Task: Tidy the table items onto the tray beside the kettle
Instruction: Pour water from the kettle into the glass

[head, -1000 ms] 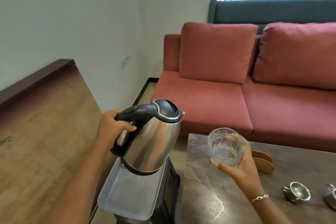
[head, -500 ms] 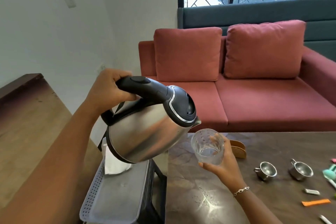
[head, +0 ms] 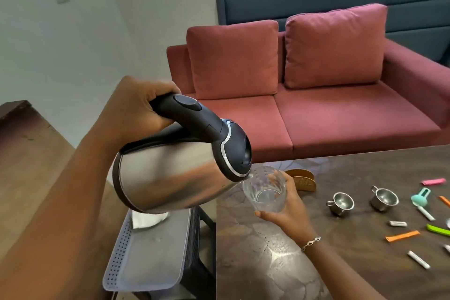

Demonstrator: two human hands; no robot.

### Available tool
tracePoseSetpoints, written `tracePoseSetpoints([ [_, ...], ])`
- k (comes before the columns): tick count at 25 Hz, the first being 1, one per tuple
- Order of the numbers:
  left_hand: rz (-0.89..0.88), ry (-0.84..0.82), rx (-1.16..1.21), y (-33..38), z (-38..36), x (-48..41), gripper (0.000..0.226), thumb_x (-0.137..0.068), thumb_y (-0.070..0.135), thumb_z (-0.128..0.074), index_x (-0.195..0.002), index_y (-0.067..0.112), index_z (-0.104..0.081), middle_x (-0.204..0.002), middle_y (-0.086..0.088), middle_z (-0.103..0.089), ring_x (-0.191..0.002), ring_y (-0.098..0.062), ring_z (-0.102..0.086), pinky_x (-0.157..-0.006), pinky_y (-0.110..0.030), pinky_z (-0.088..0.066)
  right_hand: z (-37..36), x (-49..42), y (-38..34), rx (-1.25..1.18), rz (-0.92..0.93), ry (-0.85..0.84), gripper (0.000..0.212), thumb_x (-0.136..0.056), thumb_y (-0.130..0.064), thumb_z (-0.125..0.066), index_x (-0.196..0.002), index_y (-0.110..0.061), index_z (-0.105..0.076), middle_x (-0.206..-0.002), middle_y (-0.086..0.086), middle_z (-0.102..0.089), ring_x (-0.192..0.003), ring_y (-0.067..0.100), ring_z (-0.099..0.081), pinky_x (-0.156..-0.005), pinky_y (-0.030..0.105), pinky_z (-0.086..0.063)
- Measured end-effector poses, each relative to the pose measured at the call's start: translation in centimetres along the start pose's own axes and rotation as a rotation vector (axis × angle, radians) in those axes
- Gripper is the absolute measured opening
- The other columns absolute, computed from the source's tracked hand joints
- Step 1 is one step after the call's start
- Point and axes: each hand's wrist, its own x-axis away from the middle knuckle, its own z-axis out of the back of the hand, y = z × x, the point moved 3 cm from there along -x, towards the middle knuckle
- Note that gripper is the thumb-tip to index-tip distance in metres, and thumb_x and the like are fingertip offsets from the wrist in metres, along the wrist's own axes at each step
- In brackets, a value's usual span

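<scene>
Kettle [head: 170, 178] handle inside left fingers [head: 155, 95], spout over glass [head: 265, 192].

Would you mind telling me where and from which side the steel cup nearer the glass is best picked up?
I'd take the steel cup by its small loop handle, which sticks out sideways toward the glass, coming in from that side. It stands upright with its mouth open and bare table around it, so pinching the rim from above should also work.
</scene>
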Motion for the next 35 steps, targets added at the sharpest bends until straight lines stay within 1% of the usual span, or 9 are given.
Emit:
tracePoseSetpoints([
  [3,-0.045,-0.016,-0.058,0.6,0.0,0.0,0.010,-0.066,0.009,-0.061,-0.073,0.005,-0.068,-0.054,-0.005,-0.055,-0.055,-0.018,-0.046,-0.050,-0.031,-0.040,0.0,0.3,0.3,-0.007,-0.019,-0.011,0.089,-0.053,-0.019,-0.088,-0.116,-0.045,-0.029,-0.124,-0.010,-0.047,-0.113,-0.004,-0.045,-0.091,0.007,-0.034],
  [5,-0.063,-0.025,-0.079,0.7,-0.1,-0.1,0.011,-0.066,0.008,-0.061,-0.073,0.003,-0.068,-0.053,-0.007,-0.057,-0.049,-0.020,-0.047,-0.049,-0.032,-0.043,-0.2,0.5,0.4,-0.013,-0.025,-0.022,0.090,-0.053,-0.020,-0.088,-0.117,-0.045,-0.029,-0.126,-0.008,-0.047,-0.116,0.002,-0.045,-0.098,0.021,-0.038],
  [7,-0.078,-0.013,-0.087,0.8,0.0,-0.3,0.012,-0.066,0.006,-0.060,-0.073,0.001,-0.068,-0.053,-0.007,-0.055,-0.048,-0.020,-0.046,-0.048,-0.030,-0.041,-0.5,0.6,0.5,-0.010,-0.028,-0.030,0.093,-0.053,-0.021,-0.088,-0.120,-0.043,-0.027,-0.128,-0.006,-0.047,-0.120,0.010,-0.045,-0.102,0.033,-0.039],
  [9,-0.099,-0.002,-0.092,0.9,-0.1,-0.4,0.011,-0.066,0.004,-0.060,-0.073,0.000,-0.068,-0.052,-0.006,-0.053,-0.049,-0.017,-0.043,-0.050,-0.029,-0.037,-0.7,0.8,0.7,-0.002,-0.031,-0.037,0.093,-0.054,-0.022,-0.087,-0.120,-0.044,-0.026,-0.129,-0.005,-0.047,-0.121,0.012,-0.045,-0.104,0.037,-0.039],
  [16,-0.160,-0.011,-0.129,1.2,-0.2,-0.8,0.010,-0.065,0.003,-0.059,-0.070,-0.001,-0.068,-0.053,-0.013,-0.060,-0.045,-0.028,-0.051,-0.048,-0.033,-0.039,-0.9,1.0,1.4,-0.010,-0.055,-0.041,0.093,-0.054,-0.020,-0.087,-0.121,-0.042,-0.027,-0.127,-0.007,-0.048,-0.120,0.009,-0.045,-0.103,0.034,-0.040],
  [23,-0.179,-0.026,-0.137,1.3,-0.3,-1.1,0.010,-0.066,0.004,-0.060,-0.070,-0.001,-0.068,-0.053,-0.014,-0.060,-0.045,-0.029,-0.051,-0.046,-0.036,-0.046,-0.5,1.2,2.0,-0.035,-0.060,-0.037,0.087,-0.054,-0.017,-0.087,-0.115,-0.045,-0.032,-0.123,-0.009,-0.049,-0.114,-0.002,-0.046,-0.087,0.007,-0.039],
  [29,-0.203,-0.014,-0.134,1.5,-0.3,-1.5,0.017,-0.071,0.011,-0.055,-0.070,-0.001,-0.068,-0.053,-0.014,-0.060,-0.045,-0.029,-0.051,-0.047,-0.033,-0.046,-0.3,1.3,2.2,-0.035,-0.046,-0.035,0.087,-0.055,-0.018,-0.087,-0.117,-0.042,-0.031,-0.124,-0.005,-0.048,-0.116,0.006,-0.046,-0.096,0.021,-0.041],
  [32,-0.198,-0.012,-0.138,1.5,-0.4,-1.6,0.012,-0.068,0.006,-0.059,-0.069,-0.001,-0.068,-0.051,-0.014,-0.059,-0.044,-0.029,-0.050,-0.046,-0.033,-0.045,-0.4,1.5,2.7,-0.026,-0.051,-0.036,0.091,-0.055,-0.021,-0.087,-0.124,-0.036,-0.030,-0.126,-0.004,-0.048,-0.117,0.010,-0.046,-0.098,0.028,-0.042],
  [35,-0.205,-0.025,-0.137,1.8,-0.6,-1.6,0.009,-0.067,0.004,-0.060,-0.069,-0.001,-0.068,-0.051,-0.013,-0.059,-0.043,-0.028,-0.049,-0.045,-0.033,-0.045,-0.4,1.7,2.9,-0.026,-0.051,-0.034,0.091,-0.054,-0.021,-0.088,-0.121,-0.042,-0.030,-0.123,-0.008,-0.049,-0.115,0.001,-0.047,-0.092,0.014,-0.041],
])
